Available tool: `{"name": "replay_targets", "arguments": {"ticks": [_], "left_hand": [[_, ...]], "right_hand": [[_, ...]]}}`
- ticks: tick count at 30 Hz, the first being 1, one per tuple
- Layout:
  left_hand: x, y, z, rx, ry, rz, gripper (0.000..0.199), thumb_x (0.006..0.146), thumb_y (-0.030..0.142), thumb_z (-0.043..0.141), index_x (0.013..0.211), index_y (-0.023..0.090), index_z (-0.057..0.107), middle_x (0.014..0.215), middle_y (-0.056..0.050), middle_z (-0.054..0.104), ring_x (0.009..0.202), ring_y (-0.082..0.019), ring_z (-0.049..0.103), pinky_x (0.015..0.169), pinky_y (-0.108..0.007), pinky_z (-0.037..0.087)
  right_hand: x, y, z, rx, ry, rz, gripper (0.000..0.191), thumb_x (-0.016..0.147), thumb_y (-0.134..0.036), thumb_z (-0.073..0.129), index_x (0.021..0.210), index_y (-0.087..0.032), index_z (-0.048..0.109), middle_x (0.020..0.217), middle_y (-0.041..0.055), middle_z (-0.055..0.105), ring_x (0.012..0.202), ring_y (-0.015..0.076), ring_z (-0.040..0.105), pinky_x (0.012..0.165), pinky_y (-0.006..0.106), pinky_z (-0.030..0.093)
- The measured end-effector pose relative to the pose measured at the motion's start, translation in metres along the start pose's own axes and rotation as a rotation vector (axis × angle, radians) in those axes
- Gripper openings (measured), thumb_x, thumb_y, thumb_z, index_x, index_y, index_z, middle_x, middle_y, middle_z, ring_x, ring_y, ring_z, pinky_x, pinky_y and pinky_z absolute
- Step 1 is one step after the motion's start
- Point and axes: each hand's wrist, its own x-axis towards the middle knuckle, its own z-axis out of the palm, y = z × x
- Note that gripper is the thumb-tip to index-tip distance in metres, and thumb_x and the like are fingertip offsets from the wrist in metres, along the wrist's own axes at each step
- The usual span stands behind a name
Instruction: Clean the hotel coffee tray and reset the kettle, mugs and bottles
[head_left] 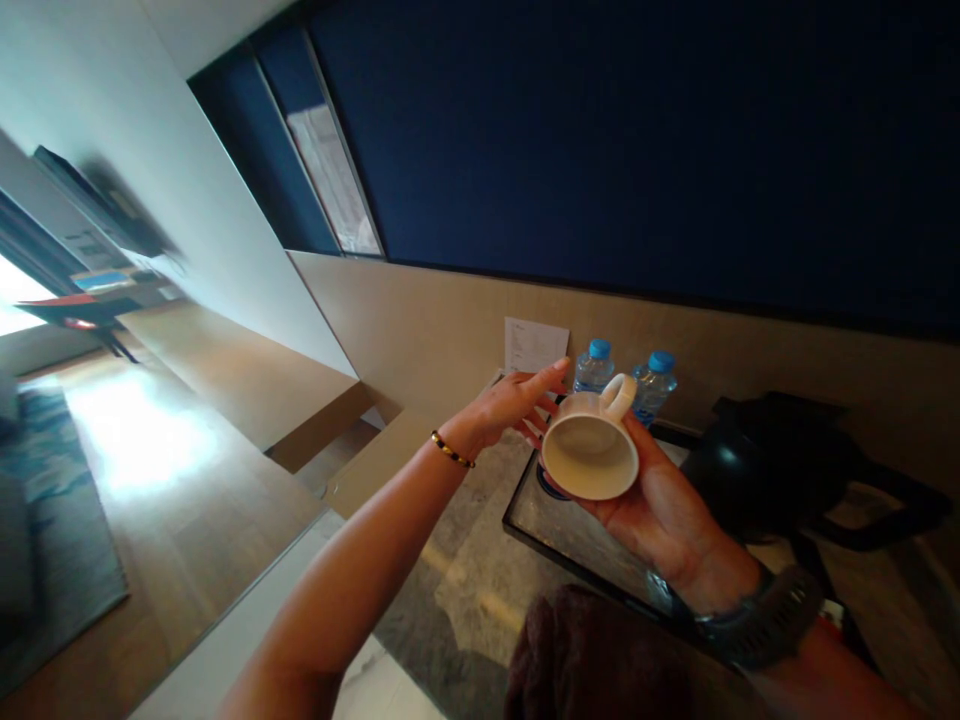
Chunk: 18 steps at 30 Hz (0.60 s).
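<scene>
A white cup (589, 455) is tilted on its side over the tray, its hollow inside facing me and its handle pointing up. Wrapped around the cup from the right and below is my right hand (660, 500), with a dark watch on its wrist. My left hand (514, 405), wearing a beaded bracelet, is just left of the cup with fingers spread and holding nothing. Whether its fingertips touch the cup I cannot tell. Two water bottles (595, 366) with blue caps stand behind the cup, partly hidden by it.
A dark-rimmed tray (540, 540) lies on the stone-patterned counter (465, 580). To the right stands a black kettle (765, 470). Dark brown cloth (585, 660) lies at the counter's near side. Against the wall leans a printed white card (534, 345).
</scene>
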Motion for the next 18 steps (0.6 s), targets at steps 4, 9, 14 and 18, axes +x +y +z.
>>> {"name": "replay_targets", "arguments": {"ticks": [4,9,14,18], "left_hand": [[0.018,0.014,0.002,0.186,-0.040,0.001,0.070,0.079,0.076,0.051,0.095,0.012,0.075,0.075,-0.009,0.071,0.055,-0.014,0.059,0.049,-0.024,0.042],[0.041,0.010,0.003,0.294,-0.222,0.116,0.058,0.081,0.065,0.057,0.091,0.010,0.075,0.079,-0.010,0.072,0.070,-0.018,0.063,0.060,-0.025,0.046],[0.050,-0.030,0.006,0.490,-0.115,0.312,0.051,0.077,0.048,0.070,0.114,0.012,0.070,0.098,-0.009,0.073,0.088,-0.021,0.065,0.078,-0.031,0.050],[0.059,-0.070,0.011,0.589,0.005,0.265,0.063,0.073,0.045,0.074,0.126,0.013,0.064,0.106,-0.012,0.072,0.096,-0.025,0.066,0.088,-0.036,0.050]], "right_hand": [[0.010,0.005,-0.008,-0.107,0.002,-0.061,0.054,0.088,-0.062,0.049,0.130,-0.027,0.050,0.127,0.0054,0.062,0.114,0.0280,0.060,0.085,0.044,0.055],[0.039,0.019,-0.032,-0.388,0.163,-0.288,0.082,0.062,-0.048,0.082,0.130,-0.021,0.044,0.125,0.0105,0.061,0.110,0.0273,0.060,0.096,0.042,0.050],[0.075,0.040,-0.055,-0.877,0.286,-0.570,0.085,0.062,-0.036,0.077,0.136,-0.019,0.039,0.130,0.0124,0.055,0.114,0.0276,0.055,0.101,0.046,0.044],[0.099,0.066,-0.076,-1.005,0.343,-0.546,0.079,0.064,-0.030,0.071,0.135,-0.018,0.039,0.125,0.0124,0.057,0.110,0.0278,0.057,0.097,0.045,0.046]]}}
